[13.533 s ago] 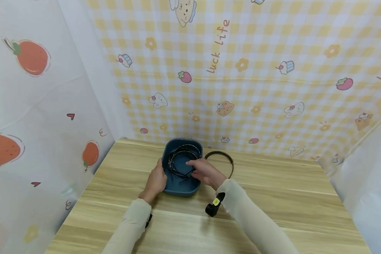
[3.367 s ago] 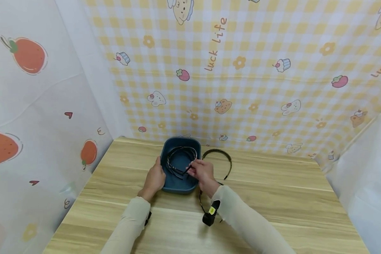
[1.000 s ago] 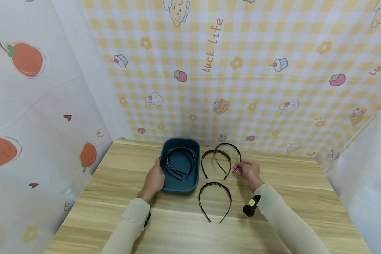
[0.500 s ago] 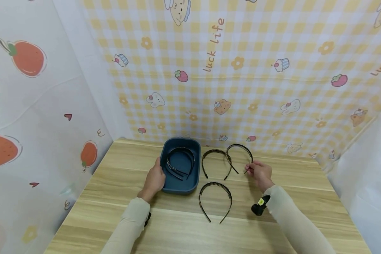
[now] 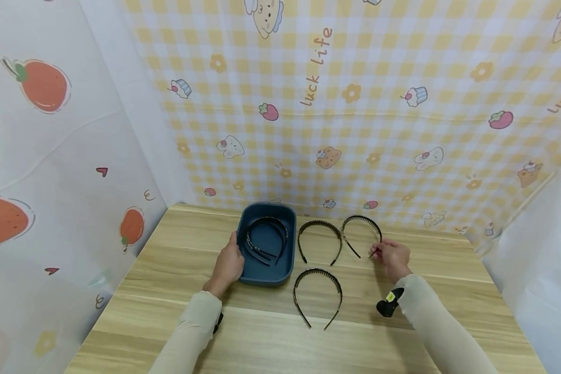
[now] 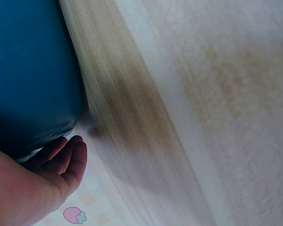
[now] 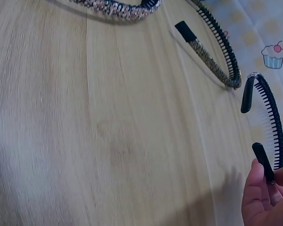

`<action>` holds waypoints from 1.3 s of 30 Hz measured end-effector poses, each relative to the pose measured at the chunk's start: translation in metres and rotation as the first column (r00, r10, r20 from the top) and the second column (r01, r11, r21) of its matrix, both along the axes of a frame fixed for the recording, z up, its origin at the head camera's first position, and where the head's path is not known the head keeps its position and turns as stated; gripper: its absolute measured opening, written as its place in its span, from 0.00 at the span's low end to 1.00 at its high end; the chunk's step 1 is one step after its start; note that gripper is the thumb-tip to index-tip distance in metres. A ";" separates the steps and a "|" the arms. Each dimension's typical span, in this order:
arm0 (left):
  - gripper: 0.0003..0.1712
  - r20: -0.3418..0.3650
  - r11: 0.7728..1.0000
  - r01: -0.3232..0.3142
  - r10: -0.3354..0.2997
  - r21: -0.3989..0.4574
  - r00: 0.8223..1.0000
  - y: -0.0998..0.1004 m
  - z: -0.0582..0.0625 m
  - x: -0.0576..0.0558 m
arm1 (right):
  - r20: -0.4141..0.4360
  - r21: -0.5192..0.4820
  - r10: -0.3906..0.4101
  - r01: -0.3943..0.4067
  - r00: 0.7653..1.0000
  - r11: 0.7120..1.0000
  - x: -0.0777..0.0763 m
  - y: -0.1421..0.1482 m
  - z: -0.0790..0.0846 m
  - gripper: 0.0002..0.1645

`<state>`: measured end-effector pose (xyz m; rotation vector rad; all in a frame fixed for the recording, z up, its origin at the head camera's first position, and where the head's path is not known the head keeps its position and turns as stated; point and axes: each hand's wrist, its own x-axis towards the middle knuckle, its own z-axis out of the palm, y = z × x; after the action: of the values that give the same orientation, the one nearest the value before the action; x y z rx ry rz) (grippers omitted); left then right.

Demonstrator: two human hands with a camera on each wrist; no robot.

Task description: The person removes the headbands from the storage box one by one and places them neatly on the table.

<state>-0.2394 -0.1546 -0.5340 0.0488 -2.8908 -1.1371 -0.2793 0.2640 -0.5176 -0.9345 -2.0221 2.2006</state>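
My right hand (image 5: 390, 258) pinches one end of a black toothed headband (image 5: 362, 218), which it holds at the back right, by the patterned cloth. In the right wrist view that headband (image 7: 276, 127) shows its comb teeth, thumb and fingers closed on its black tip. Two more headbands lie on the table: one with dark gold trim (image 5: 319, 223) near the back, one with pinkish sparkle (image 5: 316, 271) in front. My left hand (image 5: 227, 264) holds the left side of a blue bin (image 5: 252, 280). Several dark headbands (image 5: 267, 221) lie overlapping inside; their number is unclear.
The wood-grain table (image 5: 425, 311) backs onto a yellow checked cloth (image 5: 355, 130). A white printed sheet (image 5: 75, 145) hangs at the left, and a white sheet (image 5: 537, 259) at the right. Each wrist wears a small black camera.
The right hand has taken a headband out of the bin and carried it right, past the gold one. The pinkish headband now lies in front. The left hand stays on the bin.
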 end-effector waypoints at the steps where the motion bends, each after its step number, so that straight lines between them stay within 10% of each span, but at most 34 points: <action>1: 0.32 -0.001 1.000 0.000 0.000 0.000 1.000 0.000 0.000 0.000 | 0.001 0.002 -0.001 0.001 1.000 1.000 0.000 0.001 0.000 0.24; 39: 0.32 -0.022 1.000 -0.004 0.004 -0.001 1.000 0.000 0.001 0.000 | 0.076 0.071 -0.008 0.002 0.997 0.997 0.006 0.015 -0.004 0.20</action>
<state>-0.2390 -0.1541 -0.5332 0.0414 -2.8703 -1.1287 -0.2737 0.2793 -0.5216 -1.0291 -2.1123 2.1060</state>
